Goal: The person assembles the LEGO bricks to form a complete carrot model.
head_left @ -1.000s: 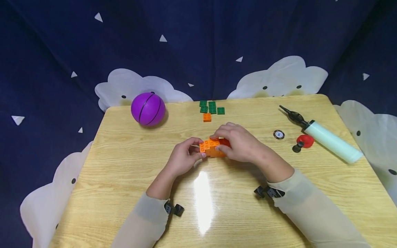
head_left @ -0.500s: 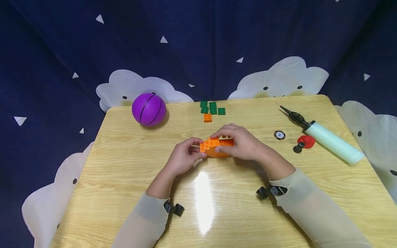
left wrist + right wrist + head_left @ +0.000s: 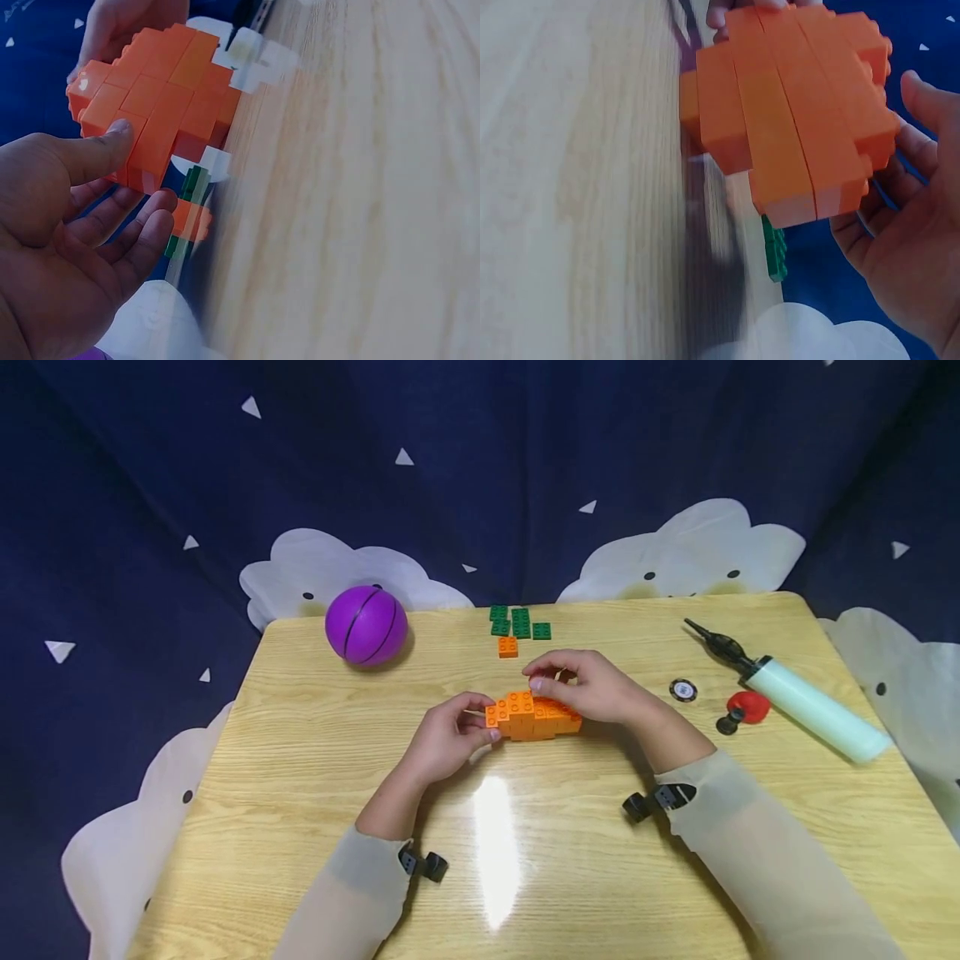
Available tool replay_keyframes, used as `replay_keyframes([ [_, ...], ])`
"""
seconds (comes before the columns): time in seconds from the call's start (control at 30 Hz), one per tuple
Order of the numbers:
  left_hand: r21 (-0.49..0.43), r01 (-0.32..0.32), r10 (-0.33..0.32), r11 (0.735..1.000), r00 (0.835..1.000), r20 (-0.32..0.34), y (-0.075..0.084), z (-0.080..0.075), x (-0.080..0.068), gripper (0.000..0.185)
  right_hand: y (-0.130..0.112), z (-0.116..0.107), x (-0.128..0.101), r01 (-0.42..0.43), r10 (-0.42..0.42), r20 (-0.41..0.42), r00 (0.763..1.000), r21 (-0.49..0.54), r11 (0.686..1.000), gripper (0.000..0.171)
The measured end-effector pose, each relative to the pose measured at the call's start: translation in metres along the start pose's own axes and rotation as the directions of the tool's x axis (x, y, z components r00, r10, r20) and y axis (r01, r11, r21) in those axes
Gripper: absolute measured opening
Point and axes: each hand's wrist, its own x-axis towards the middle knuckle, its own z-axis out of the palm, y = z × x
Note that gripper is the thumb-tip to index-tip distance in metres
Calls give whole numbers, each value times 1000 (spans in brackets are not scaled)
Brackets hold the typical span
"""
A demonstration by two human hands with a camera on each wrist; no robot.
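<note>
As the scene goes from big to small:
Table (image 3: pixel 675 877): 1, wooden, carries everything.
Pump (image 3: pixel 813 710): 1, lies far right w/ hose end pointing away; out of the hands' way.
Ball (image 3: pixel 366 626): 1, purple, rests at back left corner.
Left hand (image 3: pixel 444 745): thumb and fingers pinch the left end of the orange build, prob. to steady it.
Right hand (image 3: pixel 592 687): fingers curled, tips press on top of the build's right part, seem to push bricks together.
Orange build (image 3: pixel 532 717): 1 block of several bricks, sits on table centre, btw. both hands.
Red piece (image 3: pixel 746 707): 1, beside the pump.
Round disc (image 3: pixel 681 690): 1, near the red piece.
Green bricks (image 3: pixel 517 622): approx. 4, grouped at back edge as stock.
Loose orange brick (image 3: pixel 507 647): 1, just in front of the green ones.
</note>
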Motion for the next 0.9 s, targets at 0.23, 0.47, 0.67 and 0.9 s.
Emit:
replay_keyframes([
  [0.23,0,-1,1,1000,1000,-4,1,0,0,37,13,-1,20,-100,100,4,995,-35,994,33],
  [0.47,-17,-23,23,1000,1000,11,0,0,0,37,28,6,39,-138,138,-6,990,-64,988,36],
  [0.67,-12,-25,25,1000,1000,13,-1,-1,0,37,37,12,54,-148,147,-16,989,-116,982,41],
  [0.9,8,-32,32,999,999,13,0,-1,0,38,45,16,67,-130,128,-22,991,-229,965,50],
])
